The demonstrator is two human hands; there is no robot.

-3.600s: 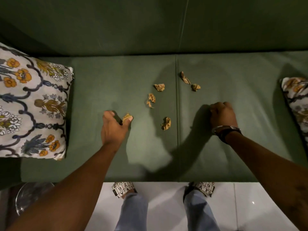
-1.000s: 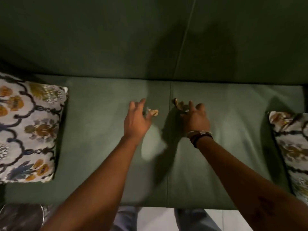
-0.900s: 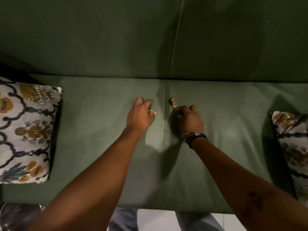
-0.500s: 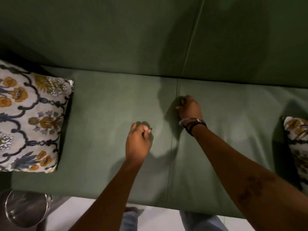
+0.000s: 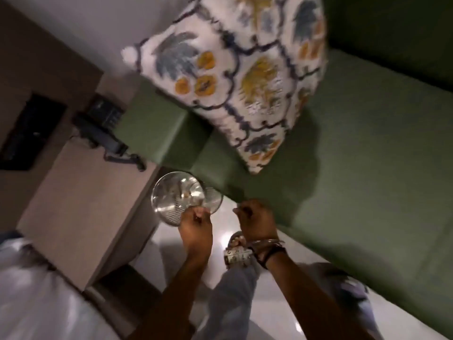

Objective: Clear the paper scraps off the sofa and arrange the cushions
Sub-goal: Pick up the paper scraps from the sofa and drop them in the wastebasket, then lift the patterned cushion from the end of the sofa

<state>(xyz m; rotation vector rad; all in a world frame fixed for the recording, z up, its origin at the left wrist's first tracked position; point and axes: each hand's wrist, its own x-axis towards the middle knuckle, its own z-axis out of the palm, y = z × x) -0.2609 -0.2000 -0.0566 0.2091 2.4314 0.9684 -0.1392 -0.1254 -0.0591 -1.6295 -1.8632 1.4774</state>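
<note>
My left hand (image 5: 196, 227) is closed in a fist at the near rim of a shiny metal bin (image 5: 171, 192) that stands on the floor by the sofa's end. My right hand (image 5: 255, 220), with bracelets on the wrist, is also a closed fist, just right of the bin and in front of the green sofa seat (image 5: 355, 155). The paper scraps are hidden inside both fists. A floral cushion (image 5: 245, 69) leans at the sofa's arm end. No scraps show on the visible part of the seat.
A beige side table (image 5: 81, 204) stands left of the bin, with a dark telephone (image 5: 103, 128) on it. My sandalled foot (image 5: 236, 251) and trouser legs are on the glossy white floor (image 5: 220, 241) below the hands.
Both hands gathered the scraps off the seat, closed into fists and left the sofa. The view has swung left and down to the bin, where the fists are now.
</note>
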